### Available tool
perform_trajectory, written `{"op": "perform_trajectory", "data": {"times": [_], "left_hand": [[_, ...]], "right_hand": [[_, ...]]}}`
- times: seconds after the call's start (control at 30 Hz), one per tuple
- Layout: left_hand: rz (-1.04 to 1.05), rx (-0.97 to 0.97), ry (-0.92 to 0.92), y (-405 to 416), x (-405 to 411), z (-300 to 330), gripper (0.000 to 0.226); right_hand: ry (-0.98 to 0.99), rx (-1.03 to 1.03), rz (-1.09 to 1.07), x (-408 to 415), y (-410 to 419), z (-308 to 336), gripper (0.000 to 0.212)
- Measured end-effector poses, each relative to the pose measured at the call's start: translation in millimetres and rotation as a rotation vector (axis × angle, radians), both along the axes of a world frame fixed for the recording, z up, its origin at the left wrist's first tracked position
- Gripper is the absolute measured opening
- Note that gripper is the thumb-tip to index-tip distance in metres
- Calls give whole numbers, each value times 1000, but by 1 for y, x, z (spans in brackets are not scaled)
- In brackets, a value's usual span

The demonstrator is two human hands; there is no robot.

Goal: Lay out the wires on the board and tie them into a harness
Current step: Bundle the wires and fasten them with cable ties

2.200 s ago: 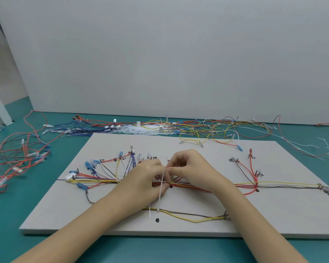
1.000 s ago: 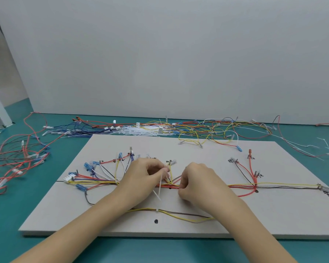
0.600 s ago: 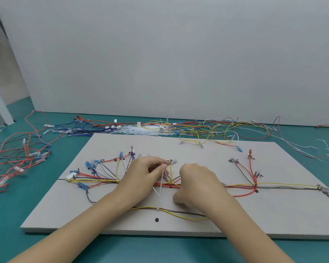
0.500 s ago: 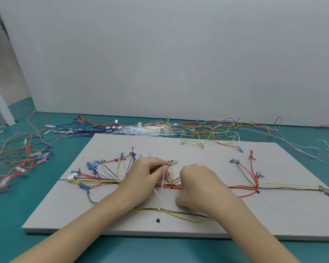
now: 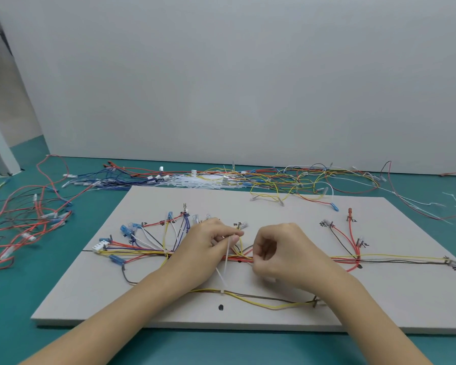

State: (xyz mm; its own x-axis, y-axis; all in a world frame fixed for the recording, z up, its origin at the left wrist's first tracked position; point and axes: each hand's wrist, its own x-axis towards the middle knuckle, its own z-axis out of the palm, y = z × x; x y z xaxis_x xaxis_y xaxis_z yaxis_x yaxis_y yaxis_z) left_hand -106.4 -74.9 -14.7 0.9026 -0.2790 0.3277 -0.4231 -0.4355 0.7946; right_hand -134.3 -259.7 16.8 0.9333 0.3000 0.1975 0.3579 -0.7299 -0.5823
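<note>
While my left hand (image 5: 208, 248) pinches a white zip tie (image 5: 227, 255), my right hand (image 5: 279, 255) pinches the wires (image 5: 248, 258) beside it. Both rest on the board (image 5: 274, 214).

Since the first picture the right hand (image 5: 282, 255) has left its spot fingertip to fingertip with the left hand (image 5: 208, 248) and now sits apart at 3 o'clock of it, lower on the board (image 5: 327, 306), fingers curled at the wire bundle (image 5: 244, 258). The left hand now pinches the white cable tie (image 5: 227, 259) at its top end, so the strip runs down toward 6 o'clock. The yellow and brown wires (image 5: 261, 301) near the front edge now lie uncovered by the forearms.
</note>
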Motion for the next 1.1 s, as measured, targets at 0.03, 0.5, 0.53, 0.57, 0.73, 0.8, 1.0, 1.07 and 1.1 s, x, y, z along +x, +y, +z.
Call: {"op": "perform_trajectory", "data": {"times": [0.03, 0.5, 0.53, 0.57, 0.73, 0.8, 1.0, 1.07, 1.1], "left_hand": [[0, -3, 0, 0, 0, 0, 18], [-7, -2, -36, 1, -2, 2, 18], [-4, -12, -36, 2, -2, 2, 18], [-2, -17, -37, 2, -2, 2, 19], [-3, -20, -44, 1, -3, 2, 18], [4, -3, -48, 1, -3, 3, 17], [-17, 10, -18, 0, -4, 3, 18], [-28, 32, -6, 0, -4, 3, 18], [-26, 37, -7, 0, -4, 3, 18]], "right_hand": [[28, 52, 11, 1, 0, -1, 20], [79, 394, 98, -2, -3, 2, 20], [89, 410, 103, -2, -4, 2, 21], [98, 424, 105, -2, -4, 2, 22], [120, 452, 118, -2, -6, 4, 22], [113, 444, 113, -2, -4, 3, 23], [37, 456, 14, 0, -2, 0, 23], [27, 472, -14, 1, -4, 0, 21], [28, 476, -20, 2, -5, 0, 21]]}}
